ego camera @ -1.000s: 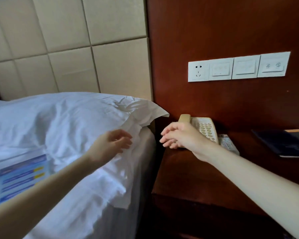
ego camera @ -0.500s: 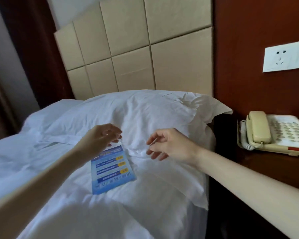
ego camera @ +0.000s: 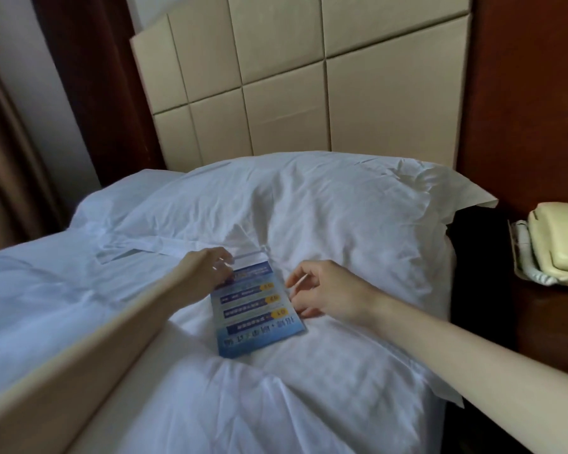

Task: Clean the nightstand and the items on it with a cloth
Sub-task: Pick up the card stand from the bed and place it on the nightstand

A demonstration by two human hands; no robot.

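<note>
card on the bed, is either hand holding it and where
Cannot tell a grip: on the card, left hand covers the far left corner, right hand at the right edge.

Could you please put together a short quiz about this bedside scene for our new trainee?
1. True or false: the blue printed card lies on the nightstand.
2. What sits on the nightstand at the right edge of view? A) a lamp B) a beige telephone C) a mug
3. Fill in: the ___ hand touches the card's far end, nearest the headboard.
Key: 1 false, it lies on the white bedding. 2 B. 3 the left hand; the right hand is beside the card's right edge.
</note>
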